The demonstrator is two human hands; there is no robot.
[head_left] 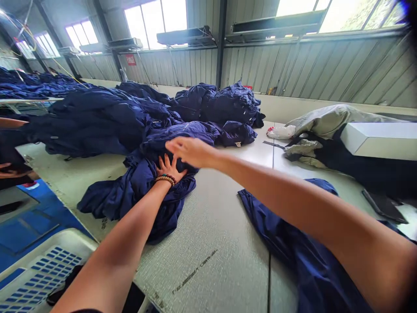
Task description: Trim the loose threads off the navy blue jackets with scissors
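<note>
My left hand point(170, 168), with beaded bracelets at the wrist, lies with spread fingers on a crumpled navy garment point(133, 191) at the table's left part. Just beyond and above it, my right hand point(185, 151) reaches across, its fingers partly blurred and their grip unclear. Under and behind the right hand rests another bunched navy garment point(182, 132). Below my right forearm a further navy garment point(302, 248) stretches over the near right side of the table point(208, 217).
Large heaps of navy clothing point(97, 121) fill the far side. At right are a white box point(381, 139), grey cloth point(339, 114), a plastic bag point(282, 131) and a dark phone-like object point(384, 206). A white basket point(42, 269) stands lower left. Another person's hand point(13, 171) shows at left.
</note>
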